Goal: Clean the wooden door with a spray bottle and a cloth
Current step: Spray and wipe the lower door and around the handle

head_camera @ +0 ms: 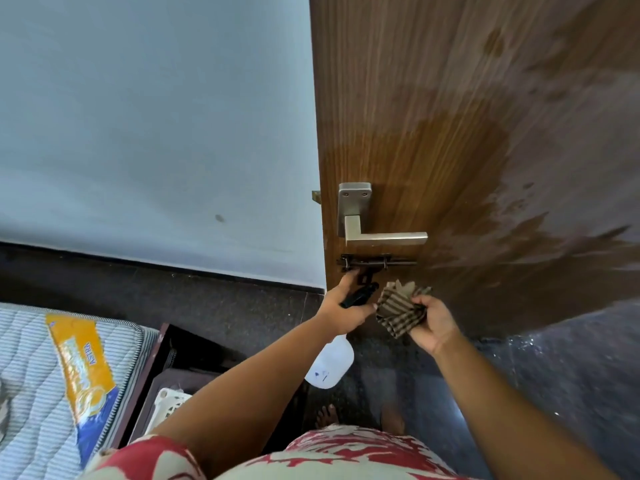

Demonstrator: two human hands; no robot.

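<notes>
- A person stands at a wooden door (450, 116) that fills the upper right of the frame, its panel darkened in broad wet patches across the centre and right, a sign that much of it has already been sprayed.
- The left hand (341, 306), at lower centre, is curled round the black trigger head of a spray bottle (330, 363); the white body hangs down below the wrist, apparently carried at rest and not aimed at the wood.
- The right hand (431, 323), just to its right, pinches a bunched brown striped cloth (400, 308) between fingers and thumb, seemingly gathering it into a pad for wiping.
- Both hands sit just below the metal lever handle (374, 233) and dark slide bolt (377, 262), near the door's left edge, probably the next area due for attention.
- A striped mattress (31, 368) with an orange label lies at lower left; the pale wall (156, 116) fills the upper left.
</notes>
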